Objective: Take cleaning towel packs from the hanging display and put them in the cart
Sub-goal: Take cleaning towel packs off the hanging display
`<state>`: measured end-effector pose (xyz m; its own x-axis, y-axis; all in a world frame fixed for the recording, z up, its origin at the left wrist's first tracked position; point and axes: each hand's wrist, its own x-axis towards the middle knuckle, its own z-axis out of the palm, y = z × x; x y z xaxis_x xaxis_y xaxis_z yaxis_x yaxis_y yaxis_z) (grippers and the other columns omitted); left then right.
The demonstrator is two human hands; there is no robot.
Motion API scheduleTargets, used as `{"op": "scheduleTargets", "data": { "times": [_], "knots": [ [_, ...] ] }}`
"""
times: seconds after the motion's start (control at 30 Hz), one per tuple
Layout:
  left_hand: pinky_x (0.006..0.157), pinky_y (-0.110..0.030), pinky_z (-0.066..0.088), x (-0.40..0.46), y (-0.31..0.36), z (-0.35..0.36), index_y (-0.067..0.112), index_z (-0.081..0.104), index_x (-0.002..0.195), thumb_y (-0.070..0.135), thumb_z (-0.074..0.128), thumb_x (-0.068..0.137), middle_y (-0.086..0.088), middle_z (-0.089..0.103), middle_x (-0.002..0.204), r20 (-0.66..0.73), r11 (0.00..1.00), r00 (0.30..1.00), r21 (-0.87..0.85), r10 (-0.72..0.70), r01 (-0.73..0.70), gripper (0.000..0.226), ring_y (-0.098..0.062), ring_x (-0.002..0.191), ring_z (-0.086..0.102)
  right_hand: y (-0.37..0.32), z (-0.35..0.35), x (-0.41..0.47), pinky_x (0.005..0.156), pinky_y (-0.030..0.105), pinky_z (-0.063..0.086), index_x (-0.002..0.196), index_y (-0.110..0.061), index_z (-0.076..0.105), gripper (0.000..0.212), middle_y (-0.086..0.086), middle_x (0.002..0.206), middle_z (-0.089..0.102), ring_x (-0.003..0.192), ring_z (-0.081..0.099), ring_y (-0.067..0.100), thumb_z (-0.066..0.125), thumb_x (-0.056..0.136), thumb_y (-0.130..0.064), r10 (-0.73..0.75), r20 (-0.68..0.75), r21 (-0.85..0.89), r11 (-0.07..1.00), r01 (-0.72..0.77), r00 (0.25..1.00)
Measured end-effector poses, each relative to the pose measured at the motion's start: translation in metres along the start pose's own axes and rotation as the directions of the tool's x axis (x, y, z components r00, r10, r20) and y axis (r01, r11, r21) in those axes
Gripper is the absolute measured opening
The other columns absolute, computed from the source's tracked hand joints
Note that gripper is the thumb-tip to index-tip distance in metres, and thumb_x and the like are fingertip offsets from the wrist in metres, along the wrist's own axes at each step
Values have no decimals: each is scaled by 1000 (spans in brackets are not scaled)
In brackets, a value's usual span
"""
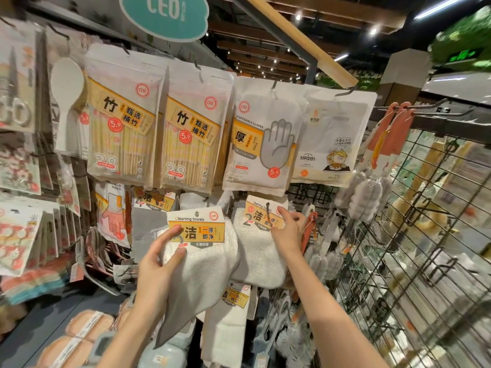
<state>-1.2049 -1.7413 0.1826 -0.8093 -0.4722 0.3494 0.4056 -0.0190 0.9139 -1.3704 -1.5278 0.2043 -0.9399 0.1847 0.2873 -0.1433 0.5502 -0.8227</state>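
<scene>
Left hand (155, 264) fingers clamp 1 freed white fluffy cleaning towel pack (202, 251); right hand (288, 229) fingers pinch a second hanging white towel pack (261, 245), which probably needs sliding off its hook next.

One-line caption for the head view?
Left hand holds a freed cleaning towel pack while right hand grips another pack on its hook.

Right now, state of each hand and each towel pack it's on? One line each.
Left hand: grips the cleaning towel pack by its card header.
Left cleaning towel pack: off its hook, held in front of the display.
Right hand: fingers pinch the second pack's header.
Second towel pack: hanging on its hook.
</scene>
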Motion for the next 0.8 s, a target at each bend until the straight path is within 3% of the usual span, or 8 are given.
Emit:
{"op": "scheduleTargets", "data": {
  "times": [0.1, 0.27, 0.37, 0.47, 0.57, 0.63, 0.7, 0.8],
  "knots": [
    [99, -22, 35, 2, -4, 4, 27, 64, 113, -2, 61, 86, 24, 64, 115, 29, 1000, 1000, -13, -6, 6, 40, 12, 114, 50, -2, -7, -7, 108, 29, 23, 122, -25, 60, 39, 5, 139, 23, 130, 21, 27, 61, 84, -12, -9, -30, -105, 994, 6, 1000],
    [92, -6, 36, 1, -8, 19, 25, 64, 115, -2, 61, 85, 26, 64, 114, 95, 1000, 995, -14, 9, -8, 40, 12, 114, 50, -12, -20, -38, 82, -5, 22, 104, -15, 67, 19, 2, 127, 40, 117, 32, 9, 58, 89, -8, -156, 56, 139, 979, 147, 986],
    [85, 2, 35, -1, -12, 33, 23, 64, 115, -2, 62, 85, 26, 65, 113, 148, 1000, 989, -26, 5, -2, 39, 14, 113, 50, -20, -21, -56, 93, 11, 40, 114, -23, 58, 24, -4, 123, 54, 110, 50, 2, 60, 90, -22, -188, 227, 342, 934, 102, 956],
    [91, -6, 38, 2, -16, 44, 22, 63, 117, 0, 64, 85, 20, 65, 117, 191, 999, 982, -45, -1, 10, 39, 9, 115, 51, -17, -19, -63, 92, 15, 41, 125, -29, 47, 51, -12, 122, 54, 114, 47, -3, 71, 82, -18, -225, 322, 395, 915, 86, 920],
    [98, -17, 37, 6, -24, 55, 23, 62, 119, 7, 67, 84, 20, 63, 119, 242, 999, 970, -36, -17, 26, 39, 5, 118, 51, -9, -25, -63, 91, 9, 39, 125, -35, 41, 63, -19, 121, 51, 114, 43, -8, 74, 78, -8, -243, 293, 385, 915, 118, 925],
    [96, -15, 37, 8, -28, 64, 28, 62, 117, 3, 66, 84, 22, 64, 118, 272, 998, 961, -23, -54, 63, 41, 7, 118, 50, -2, -29, -59, 88, 7, 41, 123, -42, 40, 69, -9, 124, 52, 114, 47, 2, 74, 77, -3, -235, 250, 382, 915, 127, 940],
    [95, -12, 36, 13, -32, 75, 31, 61, 117, -1, 63, 85, 22, 60, 122, 310, 997, 947, 14, -78, 78, 45, 8, 120, 47, 3, -32, -55, 98, 20, 43, 123, -43, 44, 70, 1, 133, 51, 121, 47, 13, 73, 76, 1, -222, 207, 369, 920, 134, 953],
    [103, -15, 33, 27, -36, 88, 28, 58, 123, -2, 61, 85, 18, 56, 130, 369, 996, 926, 67, -82, 61, 48, 4, 125, 44, 5, -35, -47, 105, 36, 42, 124, -38, 49, 68, -1, 133, 49, 119, 49, 8, 70, 76, 5, -208, 140, 359, 922, 146, 968]
  ]
}}
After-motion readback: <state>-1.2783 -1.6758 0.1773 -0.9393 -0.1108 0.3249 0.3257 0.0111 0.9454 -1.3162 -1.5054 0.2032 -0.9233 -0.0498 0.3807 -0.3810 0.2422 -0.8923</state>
